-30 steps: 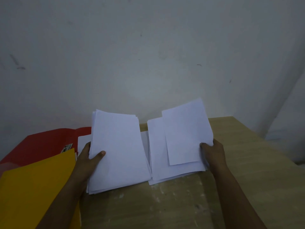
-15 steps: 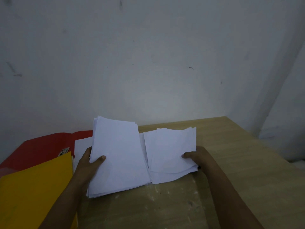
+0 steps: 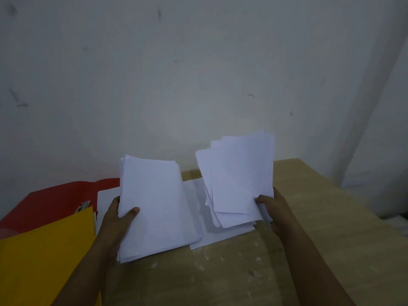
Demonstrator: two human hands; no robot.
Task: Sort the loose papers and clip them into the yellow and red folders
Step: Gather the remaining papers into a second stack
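Clearly the sorting is only under way: at mid-frame the left hand [image 3: 117, 217] grips a thick stack of papers [image 3: 154, 206] with its thumb on top, while the right hand [image 3: 272, 209] pinches a fanned, uneven bundle [image 3: 238, 177] lifted above a few sheets [image 3: 220, 236] lying on the surface [image 3: 320, 228]. Nothing looks clipped yet; the yellow folder [image 3: 44, 257] at lower left and the red folder [image 3: 55, 199] behind it lie apart from both handfuls, so squaring and clipping probably remain.

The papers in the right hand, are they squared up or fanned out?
Fanned out. The right hand pinches the papers at their lower right edge, and several offset corners show at the top.
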